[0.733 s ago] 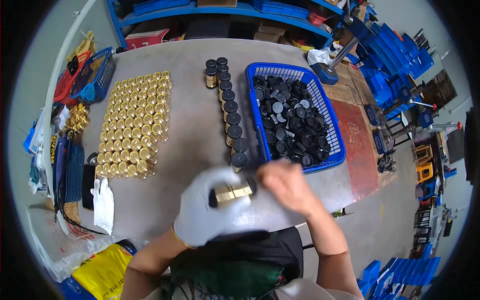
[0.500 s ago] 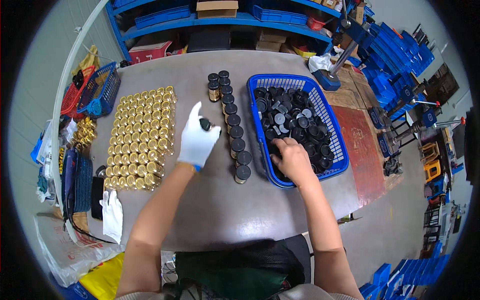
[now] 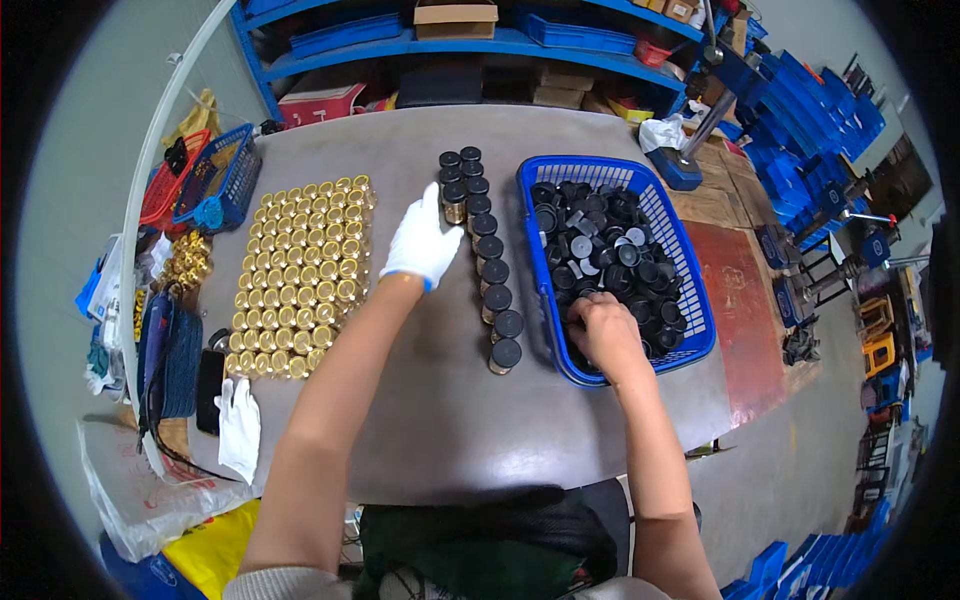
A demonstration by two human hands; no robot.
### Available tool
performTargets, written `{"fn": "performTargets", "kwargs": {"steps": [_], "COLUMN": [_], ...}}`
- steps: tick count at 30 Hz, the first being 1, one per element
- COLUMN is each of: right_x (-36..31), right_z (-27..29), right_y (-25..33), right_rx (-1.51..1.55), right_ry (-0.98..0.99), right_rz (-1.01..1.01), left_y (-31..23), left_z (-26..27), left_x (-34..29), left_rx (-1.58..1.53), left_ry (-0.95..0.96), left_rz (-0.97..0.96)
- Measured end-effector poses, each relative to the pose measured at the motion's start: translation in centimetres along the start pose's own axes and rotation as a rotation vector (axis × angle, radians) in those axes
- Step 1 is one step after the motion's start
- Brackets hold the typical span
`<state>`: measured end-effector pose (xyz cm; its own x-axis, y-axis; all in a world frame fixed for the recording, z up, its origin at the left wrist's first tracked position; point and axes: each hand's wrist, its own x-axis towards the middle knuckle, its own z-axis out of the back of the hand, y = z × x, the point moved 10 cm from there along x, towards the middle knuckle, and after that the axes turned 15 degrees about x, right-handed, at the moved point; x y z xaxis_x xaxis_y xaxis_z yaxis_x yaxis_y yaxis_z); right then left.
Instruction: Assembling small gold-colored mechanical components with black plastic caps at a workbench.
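My left hand [image 3: 424, 240], in a white glove, is at the far end of a double row of small jars with black lids. Its fingers are apart, with index finger and thumb beside a standing black-lidded jar [image 3: 455, 196]; contact is hard to make out. My bare right hand [image 3: 606, 332] reaches into the near left part of a blue plastic basket [image 3: 699, 300]. Its fingers are curled closed on a black lid, with the fingertips partly hidden among many loose black lids [image 3: 640, 268]. Left of the rows stands a block of gold-topped jars [image 3: 300, 270].
A spare white glove [image 3: 239, 430] and a dark phone [image 3: 210, 392] lie at the table's left. Red [image 3: 165, 192] and blue baskets [image 3: 238, 180] sit at the far left corner. A press stand [image 3: 678, 168] is behind the lid basket; blue shelving [image 3: 380, 48] spans the back.
My left hand has moved away from me with a black-lidded jar, which now stands at the far rows. My right hand's fingers have drawn together among the lids. The whole view has shifted slightly.
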<state>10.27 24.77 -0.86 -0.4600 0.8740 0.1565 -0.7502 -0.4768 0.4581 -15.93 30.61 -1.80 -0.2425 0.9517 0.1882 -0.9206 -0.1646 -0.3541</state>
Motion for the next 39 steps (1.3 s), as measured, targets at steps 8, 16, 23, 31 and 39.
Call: {"fn": "performTargets", "kwargs": {"steps": [8,16,23,31,39], "right_x": [-0.1,-3.5,-7.3,-8.6,-9.5], "right_z": [3.7,3.2,-1.5,-1.2,-0.9], "right_y": [0.0,3.2,8.7,9.5,9.0], "right_rx": [0.316,0.994,0.890,1.135,1.260], "right_ry": [-0.249,-0.337,0.208,0.264,0.257], "right_rz": [-0.103,-0.023,-0.071,-0.008,0.017], "left_y": [5.1,5.4,-1.8,-2.9,-5.7], "left_z": [6.5,6.1,8.9,2.7,2.3], "left_x": [-11.0,-12.7,-16.9,-23.0,-24.1], "left_rx": [0.769,0.836,0.076,-1.118,-1.101], "left_ry": [0.036,-0.164,-0.039,0.307,0.523], "left_rz": [-0.036,-0.393,-0.285,0.293,0.129]}}
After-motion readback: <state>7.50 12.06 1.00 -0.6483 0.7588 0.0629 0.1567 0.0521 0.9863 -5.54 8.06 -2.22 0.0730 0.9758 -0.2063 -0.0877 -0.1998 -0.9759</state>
